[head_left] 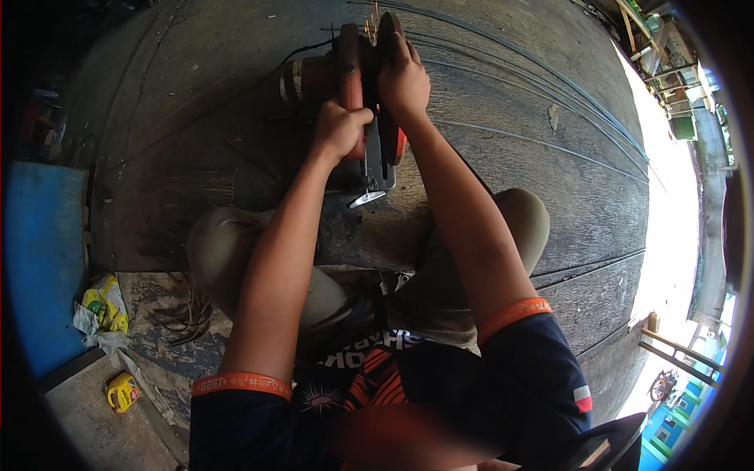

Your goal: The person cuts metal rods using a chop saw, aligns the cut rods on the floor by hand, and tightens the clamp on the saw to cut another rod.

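Observation:
A cut-off saw with a reddish motor body stands on the dark floor in front of my crossed legs. My left hand is closed round its reddish handle. On the other side, my right hand rests with bent fingers on the dark round guard, whose lower rim is orange. Sparks fly up at the far end, between handle and guard. A grey metal base with a shiny end piece shows nearer to me. The cutting point itself is hidden.
Several long thin metal rods run across the floor from the saw to the right. A blue panel, a yellow bag and a yellow container are at the left. Daylight and a wooden railing lie beyond the right edge.

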Action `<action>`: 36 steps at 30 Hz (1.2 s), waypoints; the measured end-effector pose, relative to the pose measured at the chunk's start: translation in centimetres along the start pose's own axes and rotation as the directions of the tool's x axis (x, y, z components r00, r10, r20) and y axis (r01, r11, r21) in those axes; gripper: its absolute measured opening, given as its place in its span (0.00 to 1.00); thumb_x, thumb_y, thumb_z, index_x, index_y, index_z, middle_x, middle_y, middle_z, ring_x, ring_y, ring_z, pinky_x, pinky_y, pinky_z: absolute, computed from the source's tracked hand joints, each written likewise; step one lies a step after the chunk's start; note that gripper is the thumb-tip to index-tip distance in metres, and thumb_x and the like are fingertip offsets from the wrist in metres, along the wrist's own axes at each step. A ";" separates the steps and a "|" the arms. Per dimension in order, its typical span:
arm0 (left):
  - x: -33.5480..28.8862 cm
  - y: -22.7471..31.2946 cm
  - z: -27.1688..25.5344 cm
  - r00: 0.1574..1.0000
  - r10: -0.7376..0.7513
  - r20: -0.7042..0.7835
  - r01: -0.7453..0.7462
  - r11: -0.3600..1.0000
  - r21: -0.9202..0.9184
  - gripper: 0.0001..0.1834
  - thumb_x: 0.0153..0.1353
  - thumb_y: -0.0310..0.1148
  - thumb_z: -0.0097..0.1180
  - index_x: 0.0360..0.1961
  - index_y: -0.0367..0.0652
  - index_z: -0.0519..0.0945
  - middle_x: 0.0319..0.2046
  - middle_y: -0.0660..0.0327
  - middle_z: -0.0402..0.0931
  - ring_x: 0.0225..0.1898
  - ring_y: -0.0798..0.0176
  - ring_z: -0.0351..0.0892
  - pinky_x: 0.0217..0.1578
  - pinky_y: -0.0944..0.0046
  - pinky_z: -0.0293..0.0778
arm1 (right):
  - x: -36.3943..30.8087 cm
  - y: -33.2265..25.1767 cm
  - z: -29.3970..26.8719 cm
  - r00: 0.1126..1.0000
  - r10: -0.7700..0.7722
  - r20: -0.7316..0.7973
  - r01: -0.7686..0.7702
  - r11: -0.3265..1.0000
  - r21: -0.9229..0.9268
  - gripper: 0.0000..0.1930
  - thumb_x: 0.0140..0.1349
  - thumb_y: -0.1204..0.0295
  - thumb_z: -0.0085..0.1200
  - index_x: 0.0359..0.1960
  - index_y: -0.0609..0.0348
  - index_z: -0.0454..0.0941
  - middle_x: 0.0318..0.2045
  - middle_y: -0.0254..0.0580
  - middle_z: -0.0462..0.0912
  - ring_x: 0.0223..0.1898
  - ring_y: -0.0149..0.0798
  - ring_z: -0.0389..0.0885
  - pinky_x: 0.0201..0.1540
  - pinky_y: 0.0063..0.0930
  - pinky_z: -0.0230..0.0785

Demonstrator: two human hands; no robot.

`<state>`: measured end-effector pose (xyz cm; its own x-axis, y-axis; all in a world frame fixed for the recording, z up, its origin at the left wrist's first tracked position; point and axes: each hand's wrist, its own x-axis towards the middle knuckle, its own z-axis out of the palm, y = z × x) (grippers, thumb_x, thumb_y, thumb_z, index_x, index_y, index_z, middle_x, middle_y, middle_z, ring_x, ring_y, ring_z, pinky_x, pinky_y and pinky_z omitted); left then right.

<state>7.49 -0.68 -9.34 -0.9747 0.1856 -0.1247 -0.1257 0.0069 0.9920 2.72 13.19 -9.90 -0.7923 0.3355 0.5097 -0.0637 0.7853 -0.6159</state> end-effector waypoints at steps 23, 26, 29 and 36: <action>0.0 0.1 -0.1 0.998 -0.047 0.041 0.046 0.998 0.036 0.07 0.46 0.23 0.55 0.28 0.34 0.74 0.18 0.62 0.71 0.16 0.65 0.74 0.17 0.63 0.71 | -0.1 -0.4 -0.2 1.000 0.021 0.001 -0.021 1.000 -0.010 0.24 0.60 0.68 0.47 0.60 0.51 0.68 0.55 0.54 0.75 0.43 0.62 0.81 0.40 0.49 0.77; -0.1 0.1 -0.2 0.999 -0.024 0.033 0.023 0.999 0.023 0.07 0.46 0.24 0.55 0.28 0.34 0.74 0.18 0.62 0.71 0.16 0.65 0.75 0.17 0.63 0.71 | -0.2 -0.7 -0.3 1.000 0.010 0.022 -0.009 0.999 -0.035 0.25 0.59 0.70 0.46 0.61 0.52 0.68 0.57 0.56 0.73 0.42 0.61 0.82 0.38 0.48 0.78; -0.2 0.2 0.0 1.000 -0.024 0.005 0.024 1.000 0.007 0.06 0.45 0.24 0.55 0.27 0.35 0.74 0.17 0.62 0.71 0.16 0.65 0.75 0.17 0.62 0.71 | -0.2 -0.9 -0.3 0.999 0.030 0.020 -0.029 0.999 -0.043 0.24 0.61 0.68 0.47 0.60 0.51 0.68 0.56 0.53 0.75 0.43 0.61 0.81 0.40 0.49 0.77; -0.1 0.1 -0.1 0.999 -0.030 0.026 0.029 0.999 0.039 0.07 0.45 0.24 0.55 0.27 0.34 0.74 0.17 0.61 0.72 0.16 0.64 0.74 0.17 0.62 0.71 | -0.3 -0.8 -0.4 0.999 0.031 0.028 -0.029 0.996 -0.078 0.24 0.60 0.70 0.46 0.61 0.51 0.68 0.57 0.56 0.73 0.43 0.60 0.82 0.39 0.47 0.78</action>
<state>7.58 -0.85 -9.25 -0.9652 0.2113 -0.1542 -0.1469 0.0503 0.9879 3.23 12.62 -9.33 -0.8107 0.3451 0.4729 0.0072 0.8136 -0.5814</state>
